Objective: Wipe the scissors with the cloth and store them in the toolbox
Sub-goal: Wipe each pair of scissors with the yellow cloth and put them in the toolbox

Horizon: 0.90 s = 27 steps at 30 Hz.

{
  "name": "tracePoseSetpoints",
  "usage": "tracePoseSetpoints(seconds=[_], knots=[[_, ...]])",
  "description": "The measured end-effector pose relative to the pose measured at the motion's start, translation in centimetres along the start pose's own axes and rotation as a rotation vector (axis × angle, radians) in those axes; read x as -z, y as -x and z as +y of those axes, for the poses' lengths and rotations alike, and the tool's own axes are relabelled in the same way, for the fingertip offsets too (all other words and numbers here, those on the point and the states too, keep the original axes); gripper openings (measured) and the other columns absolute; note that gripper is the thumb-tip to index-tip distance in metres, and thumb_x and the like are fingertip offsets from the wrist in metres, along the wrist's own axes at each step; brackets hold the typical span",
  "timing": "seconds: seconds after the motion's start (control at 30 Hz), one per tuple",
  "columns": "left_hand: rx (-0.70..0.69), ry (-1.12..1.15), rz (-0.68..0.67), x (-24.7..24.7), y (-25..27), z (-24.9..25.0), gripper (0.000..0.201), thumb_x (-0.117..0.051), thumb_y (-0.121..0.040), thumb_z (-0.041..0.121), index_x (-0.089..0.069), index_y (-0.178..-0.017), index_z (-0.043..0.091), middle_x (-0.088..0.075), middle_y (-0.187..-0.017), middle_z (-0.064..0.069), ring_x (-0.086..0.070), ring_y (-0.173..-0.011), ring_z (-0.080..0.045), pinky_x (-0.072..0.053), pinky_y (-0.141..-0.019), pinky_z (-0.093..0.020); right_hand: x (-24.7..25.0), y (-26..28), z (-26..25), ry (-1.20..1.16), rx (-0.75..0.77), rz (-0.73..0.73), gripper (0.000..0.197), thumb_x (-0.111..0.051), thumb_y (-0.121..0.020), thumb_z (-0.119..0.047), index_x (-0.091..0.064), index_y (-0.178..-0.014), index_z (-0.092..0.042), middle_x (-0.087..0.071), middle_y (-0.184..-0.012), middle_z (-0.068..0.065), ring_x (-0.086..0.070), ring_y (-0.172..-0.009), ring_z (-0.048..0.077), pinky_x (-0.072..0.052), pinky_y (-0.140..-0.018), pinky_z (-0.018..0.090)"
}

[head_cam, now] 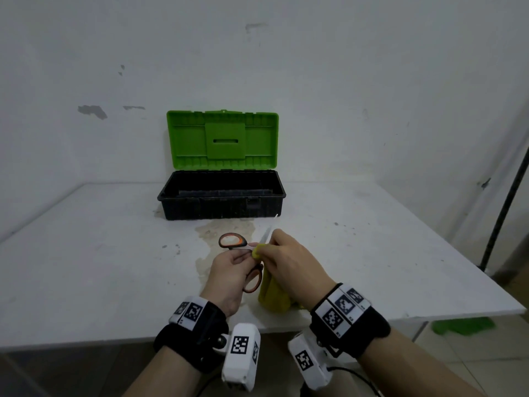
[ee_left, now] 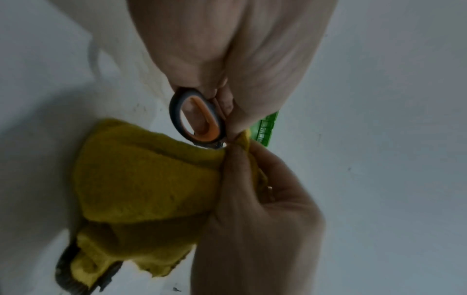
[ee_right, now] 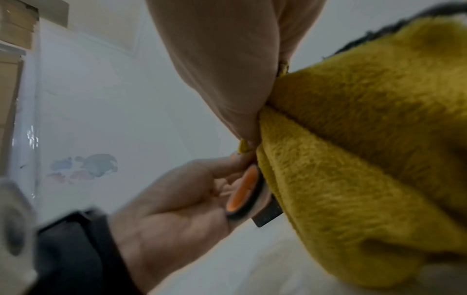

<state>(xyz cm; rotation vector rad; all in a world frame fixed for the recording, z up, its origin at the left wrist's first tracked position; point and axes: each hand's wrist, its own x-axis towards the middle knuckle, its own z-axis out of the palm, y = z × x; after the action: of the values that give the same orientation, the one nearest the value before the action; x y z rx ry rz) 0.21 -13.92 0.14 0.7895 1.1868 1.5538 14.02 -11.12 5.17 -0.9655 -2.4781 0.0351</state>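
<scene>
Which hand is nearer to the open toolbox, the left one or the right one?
Right, slightly. The right hand, pinching the yellow cloth on the scissors' blade, reaches further toward the toolbox. The left hand holds the scissors at the handles, a bit further back.

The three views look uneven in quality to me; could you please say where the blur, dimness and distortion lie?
Head view: dim, flat light, fairly sharp; the table edges bow from the wide lens, and the scissors blade tip smears. Left wrist view: dark, soft, the cloth murky. Right wrist view: blurred throughout, the cloth fuzzy, the wristband smeared.
</scene>
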Motion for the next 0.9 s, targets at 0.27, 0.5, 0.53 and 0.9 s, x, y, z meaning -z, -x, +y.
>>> tracePoseSetpoints(seconds=[0.27,0.5,0.53,0.9], knots=[[0.107,0.078,0.006,0.1,0.1,0.1,0.014,-0.056,-0.098,0.01,-0.061,-0.111,0.013,-0.069,-0.098,-0.021,-0.064,-0.083,-0.027,-0.056,-0.071,-0.038,-0.6,0.3,0.8,-0.042,-0.088,-0.027,0.021,-0.051,-0.098,-0.025,-0.069,-0.106,-0.019,-0.044,-0.092,-0.002,-0.044,-0.076,0.013,-0.039,-0.066,0.023],[0.192,-0.079,-0.087,0.2,0.7,0.1,0.018,-0.044,-0.104,0.031,-0.058,-0.115,0.025,-0.058,-0.091,-0.014,-0.062,-0.076,-0.025,-0.055,-0.068,-0.038,-0.9,0.4,0.6,-0.08,-0.085,-0.034,0.023,-0.051,-0.098,-0.031,-0.07,-0.104,-0.019,-0.044,-0.09,0.0,-0.045,-0.078,0.014,-0.04,-0.066,0.025],[0.185,-0.12,-0.086,0.3,0.8,0.2,0.018,-0.044,-0.104,0.032,-0.057,-0.113,0.026,-0.058,-0.091,-0.013,-0.062,-0.076,-0.024,-0.055,-0.067,-0.036,-0.8,0.3,0.6,-0.085,-0.087,-0.034,0.022,-0.051,-0.098,-0.03,-0.07,-0.104,-0.019,-0.044,-0.091,0.0,-0.045,-0.078,0.013,-0.039,-0.066,0.023],[0.011,-0.285,-0.001,1.8,0.0,1.8,0.029,-0.078,-0.083,0.011,-0.061,-0.105,0.008,-0.074,-0.083,-0.01,-0.059,-0.064,-0.016,-0.048,-0.056,-0.028,1.9,0.7,4.7,-0.251,-0.244,0.148,0.015,-0.068,-0.088,-0.023,-0.074,-0.101,-0.022,-0.059,-0.09,-0.005,-0.056,-0.084,0.01,-0.042,-0.074,0.013]])
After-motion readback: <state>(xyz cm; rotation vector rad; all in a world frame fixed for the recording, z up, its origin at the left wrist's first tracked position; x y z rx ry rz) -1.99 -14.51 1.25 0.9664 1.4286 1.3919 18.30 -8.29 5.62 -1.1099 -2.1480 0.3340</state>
